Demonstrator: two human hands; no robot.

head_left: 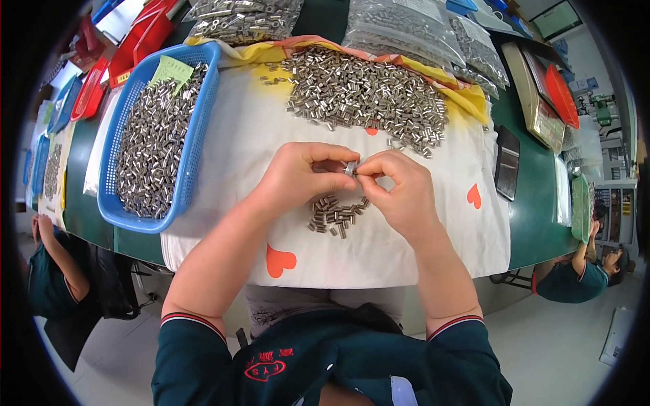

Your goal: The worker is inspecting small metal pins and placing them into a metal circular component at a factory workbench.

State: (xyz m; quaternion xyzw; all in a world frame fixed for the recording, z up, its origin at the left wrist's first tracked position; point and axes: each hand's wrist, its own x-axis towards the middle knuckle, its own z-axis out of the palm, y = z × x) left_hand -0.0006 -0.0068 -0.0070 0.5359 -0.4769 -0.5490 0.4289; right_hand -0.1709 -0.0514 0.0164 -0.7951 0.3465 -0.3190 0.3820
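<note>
Over the white cloth (230,135), my left hand (294,174) pinches a small silver metal piece (350,168) between thumb and fingers. My right hand (405,193) meets it there, thumb and forefinger pressed together at the piece's right side. What those right fingertips hold, if anything, is too small to make out. Just below the hands lies a little heap of short metal cylinders (333,216). Beyond them spreads a large pile of similar metal cylinders (365,95).
To the left stands a blue plastic basket (107,176) full of small cylinders, with a yellow-green note (172,73). Bags of metal parts (399,30) line the back. A dark phone (507,164) lies at the cloth's right. Other people (575,277) sit at both sides.
</note>
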